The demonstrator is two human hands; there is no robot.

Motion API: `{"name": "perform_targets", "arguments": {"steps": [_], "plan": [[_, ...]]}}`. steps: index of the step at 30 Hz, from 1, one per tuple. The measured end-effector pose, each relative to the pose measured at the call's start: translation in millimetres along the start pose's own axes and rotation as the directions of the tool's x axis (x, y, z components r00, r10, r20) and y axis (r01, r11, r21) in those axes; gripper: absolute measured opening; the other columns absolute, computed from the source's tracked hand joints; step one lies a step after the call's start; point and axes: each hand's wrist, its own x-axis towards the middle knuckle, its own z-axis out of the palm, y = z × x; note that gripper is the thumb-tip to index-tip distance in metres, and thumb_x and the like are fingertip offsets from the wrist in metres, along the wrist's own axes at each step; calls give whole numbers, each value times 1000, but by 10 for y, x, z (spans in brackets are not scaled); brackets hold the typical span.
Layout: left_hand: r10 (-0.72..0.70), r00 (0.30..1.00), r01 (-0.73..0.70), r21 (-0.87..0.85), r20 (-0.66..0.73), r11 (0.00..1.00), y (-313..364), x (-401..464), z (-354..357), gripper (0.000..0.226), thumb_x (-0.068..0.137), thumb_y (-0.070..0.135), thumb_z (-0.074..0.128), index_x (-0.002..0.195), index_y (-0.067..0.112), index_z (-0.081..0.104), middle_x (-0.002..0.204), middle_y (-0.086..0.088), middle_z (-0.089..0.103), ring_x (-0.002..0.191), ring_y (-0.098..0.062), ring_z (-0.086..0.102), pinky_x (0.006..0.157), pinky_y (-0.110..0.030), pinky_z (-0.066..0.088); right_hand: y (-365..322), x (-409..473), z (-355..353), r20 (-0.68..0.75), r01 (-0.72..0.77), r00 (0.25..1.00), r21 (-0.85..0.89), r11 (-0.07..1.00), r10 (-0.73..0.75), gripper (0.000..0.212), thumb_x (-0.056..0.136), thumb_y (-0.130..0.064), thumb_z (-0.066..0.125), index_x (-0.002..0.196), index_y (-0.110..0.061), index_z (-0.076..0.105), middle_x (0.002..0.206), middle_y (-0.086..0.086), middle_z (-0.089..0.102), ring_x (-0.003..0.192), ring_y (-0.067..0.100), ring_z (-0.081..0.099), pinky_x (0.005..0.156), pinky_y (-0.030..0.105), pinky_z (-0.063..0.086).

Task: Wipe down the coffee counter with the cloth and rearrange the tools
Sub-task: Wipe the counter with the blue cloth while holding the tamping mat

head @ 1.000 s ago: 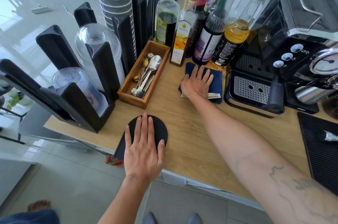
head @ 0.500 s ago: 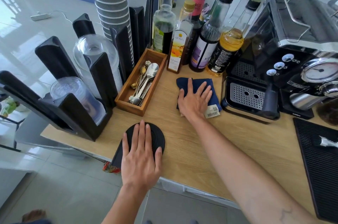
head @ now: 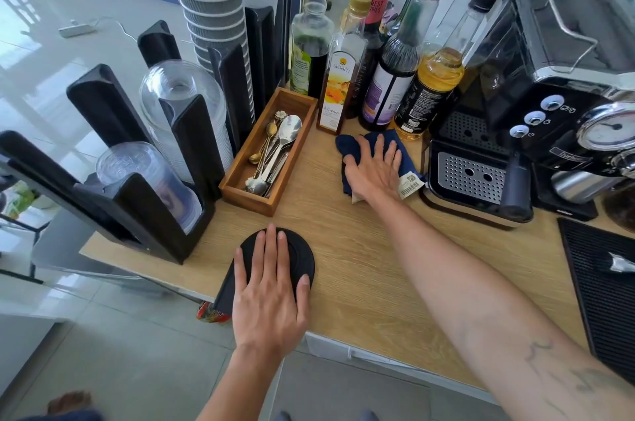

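Right hand (head: 374,171) lies palm down, fingers spread, flat on the dark blue cloth (head: 402,154), pressing it to the wooden counter (head: 360,266) rather than gripping it. Cloth is bunched under the palm, its white barcode tag (head: 409,182) sticking out on the side toward the espresso machine (head: 536,104). Cloth sits just in front of the syrup bottles (head: 395,77), beside the machine's drip tray (head: 470,176).

Left hand (head: 268,293) is also flat and open, fingers together, resting on a round black tamping mat (head: 302,259) at the counter's near edge (mat's flap hangs over the edge).

Wooden tray (head: 240,192) of spoons (head: 285,138) sits between the two hands, toward the back. Left of it, a black cup holder rack (head: 192,145) holds clear lids and a stack of grey paper cups (head: 209,1). Black ribbed mat (head: 598,297) at far right with a metal tool (head: 620,264) on it, only partly visible.
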Motion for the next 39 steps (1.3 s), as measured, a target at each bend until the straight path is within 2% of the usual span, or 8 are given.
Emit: {"name": "perform_targets", "arguments": {"steps": [5, 7, 11, 14, 20, 26, 30, 39], "plan": [[-1, 1000, 1, -13, -3, 1000, -8, 0, 1, 72, 97, 48, 28, 154, 4, 17, 164, -13, 9, 152, -25, 6, 121, -55, 12, -5, -277, 26, -70, 163, 984, -2, 987, -162, 56, 98, -40, 36, 152, -26, 29, 165, 7, 15, 152, 28, 2, 123, 47, -3], [1, 1000, -1, -16, -4, 1000, -3, -8, 5, 72, 97, 47, 28, 154, 4, 18, 164, -13, 10, 152, -25, 7, 120, -55, 12, -20, -514, 110, -76, 215, 973, -28, 976, -217, 55, 99, -43, 35, 152, -27, 29, 166, 5, 15, 153, 28, 2, 123, 47, -3], [0, 1000, 0, -7, 0, 1000, -3, -5, 2, 72, 98, 48, 28, 154, 4, 17, 164, -13, 9, 152, -24, 5, 120, -55, 13, 21, -760, 200, -50, 227, 972, -82, 970, -232, 57, 101, -50, 28, 155, -33, 22, 167, 4, 7, 153, 27, -5, 122, 48, -8], [-1, 1000, 1, -13, 0, 1000, -12, -2, 3, 71, 98, 48, 26, 154, 4, 16, 164, -13, 8, 152, -24, 4, 120, -55, 12, 70, -546, 131, -14, 208, 978, -102, 973, -210, 56, 102, -53, 23, 155, -39, 17, 167, 4, 1, 152, 28, -9, 121, 48, -12], [1, 1000, -1, -7, -15, 1000, -8, -3, 15, 71, 98, 48, 27, 153, 4, 19, 164, -13, 11, 152, -24, 6, 120, -55, 12, 69, 17, 11, 35, 62, 998, -132, 989, -58, 58, 102, -54, 20, 157, -40, 10, 167, 5, -6, 152, 30, -12, 120, 51, -13], [2, 1000, -2, -16, -14, 1000, -10, -9, 15, 71, 98, 47, 27, 153, 3, 18, 164, -14, 10, 152, -25, 5, 120, -55, 11, 114, -724, 98, 33, 163, 987, -128, 978, -160, 58, 103, -54, 17, 157, -38, 3, 166, 7, -10, 151, 29, -15, 121, 51, -11], [7, 1000, -7, -8, -16, 1000, -6, -6, 18, 71, 98, 47, 26, 153, 3, 18, 164, -14, 9, 152, -25, 5, 120, -55, 12, 178, -1247, 204, 10, 195, 980, -163, 967, -196, 59, 100, -57, 14, 157, -42, 6, 166, 7, -8, 152, 30, -12, 121, 52, -8], [4, 1000, -4, -6, -14, 1000, -16, 6, 16, 72, 97, 48, 25, 154, 4, 17, 164, -13, 10, 152, -25, 6, 120, -55, 11, 115, -158, 40, 28, -6, 1000, -137, 991, 10, 58, 100, -59, 16, 155, -45, 4, 167, 9, -7, 151, 34, -11, 119, 56, -9]]}}
